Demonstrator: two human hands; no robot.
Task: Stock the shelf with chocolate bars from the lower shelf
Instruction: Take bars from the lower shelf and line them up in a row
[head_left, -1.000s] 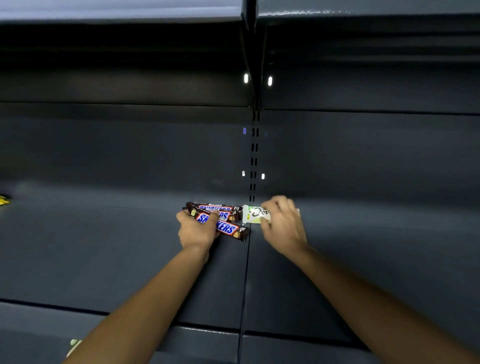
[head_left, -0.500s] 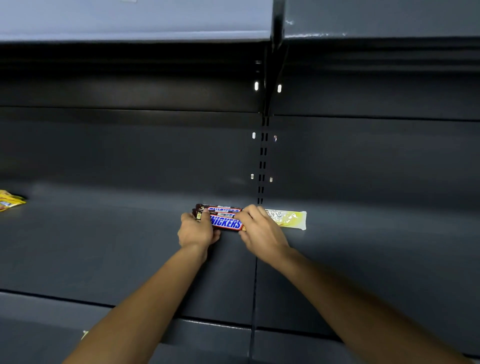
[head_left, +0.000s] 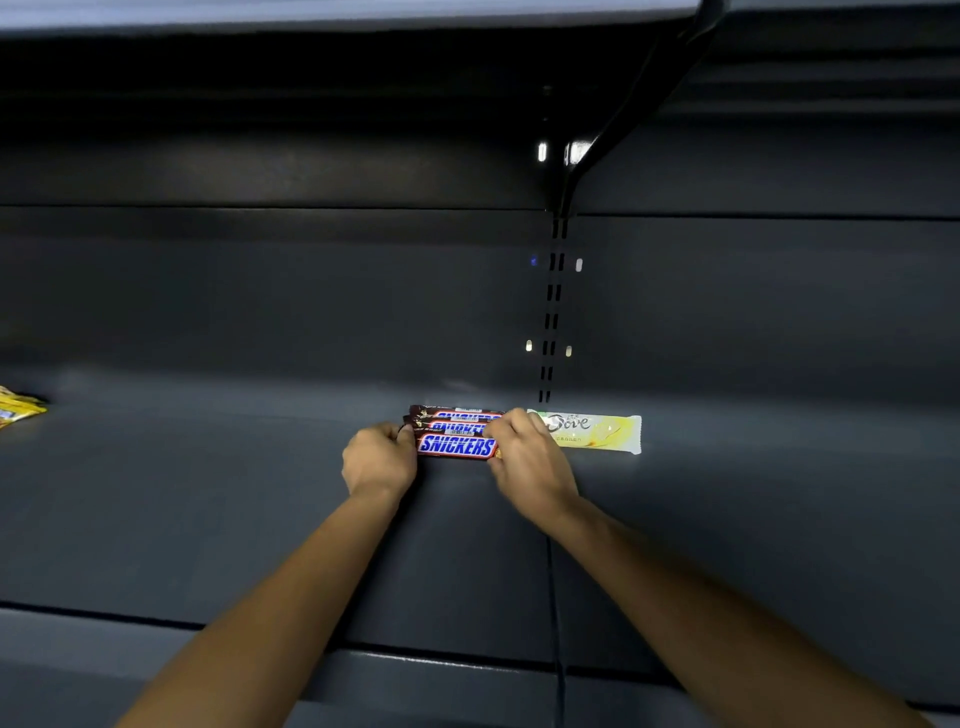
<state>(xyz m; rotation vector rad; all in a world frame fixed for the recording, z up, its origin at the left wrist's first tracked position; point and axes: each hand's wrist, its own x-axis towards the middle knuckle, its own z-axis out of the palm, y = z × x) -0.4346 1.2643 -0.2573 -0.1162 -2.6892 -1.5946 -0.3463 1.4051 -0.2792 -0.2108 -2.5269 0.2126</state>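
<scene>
Three Snickers bars (head_left: 456, 446) lie side by side on a dark grey shelf (head_left: 208, 493), long sides touching, in a row that runs from near to far. The nearest shows its full blue name; the two behind are partly hidden. One pale yellow Dove bar (head_left: 592, 432) lies flat at three o'clock of them, just beside their right ends and in line with them. One yellow packet (head_left: 18, 408) sits well apart at nine o'clock, cut off by the picture's left edge.

Two bare forearms reach in from six o'clock. The left hand (head_left: 379, 460) is at the bars' nine o'clock end, its fingers curled round the wrapper ends. The right hand (head_left: 530, 457) is at their three o'clock end, its fingers curled over the ends and covering the Dove bar's left tip. The Snickers bars sit between the two hands, held at both ends.

All four bars lie far back on the shelf, near the back wall. A slotted upright (head_left: 553, 312) rises at twelve o'clock of the Dove bar's left end, up to a second shelf (head_left: 311, 13) overhead.
</scene>
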